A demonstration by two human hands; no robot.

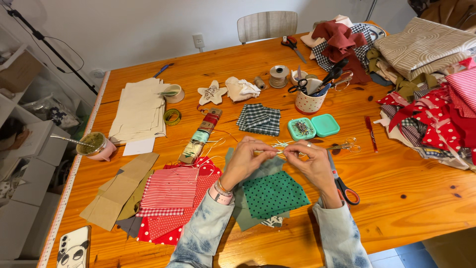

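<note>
My left hand (246, 161) and my right hand (312, 164) are raised together over the table's middle, fingertips pinching a thin pale thread (280, 147) stretched between them. A green fabric piece with white dots (272, 194) lies right under my hands. To its left lie red striped and red dotted fabric pieces (171, 191). Small clear-handled scissors (344, 146) lie just beyond my right hand, and red-handled scissors (344, 188) lie beside my right wrist. A card wound with thread (201, 136) rests past my left hand.
An open teal pin box (312, 127), a checked fabric square (259, 119), a dotted cup of tools (310, 99), thread spools, paper sheets (139, 111), brown card pieces (116, 191), a drink cup (94, 145), a phone (74, 246) and fabric piles (431, 89) crowd the orange table (411, 198).
</note>
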